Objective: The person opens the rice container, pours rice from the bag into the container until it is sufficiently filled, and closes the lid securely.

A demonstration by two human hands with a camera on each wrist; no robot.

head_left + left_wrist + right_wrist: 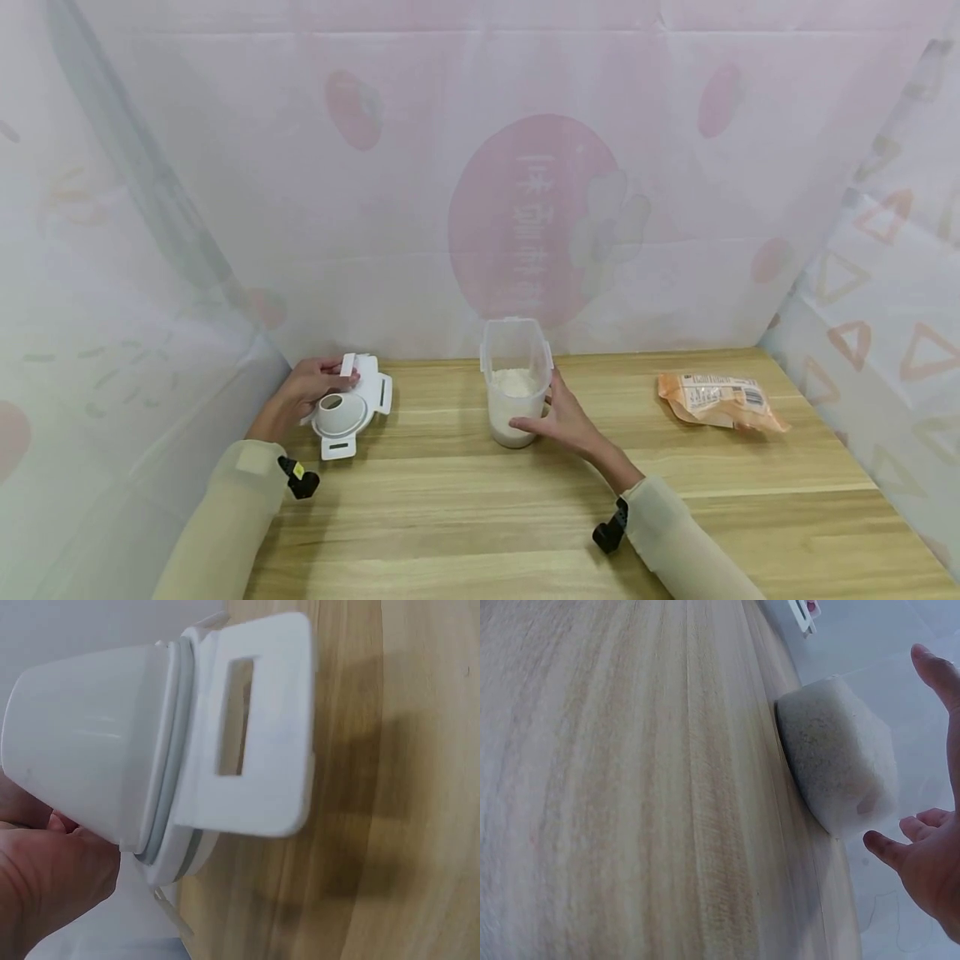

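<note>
Nearest to us are our two pale sleeves, each with a small black clip at the cuff. Our left hand [303, 390] at about ten o'clock grips the white plastic lid [348, 406], fingers curled over its far edge; the lid is smooth and rounded, with a raised spout cup in its middle and flat slotted latch flaps hanging off its sides. Our right hand [564, 421] is spread wide and relaxed against the near side of the clear container [514, 381] at twelve o'clock, fingertips touching it rather than wrapped round it. The container is tall, thin-walled and see-through, standing upright on the wood-grain table [465, 517] and about half full of fine white grains. A crinkled orange packet [722, 401] lies well apart at two o'clock. We judge the main risk is a tip: the container is tall, open-topped and only lightly steadied, so a push from our open hand could spill the grains. The loose flaps could also snag the rim.
</note>
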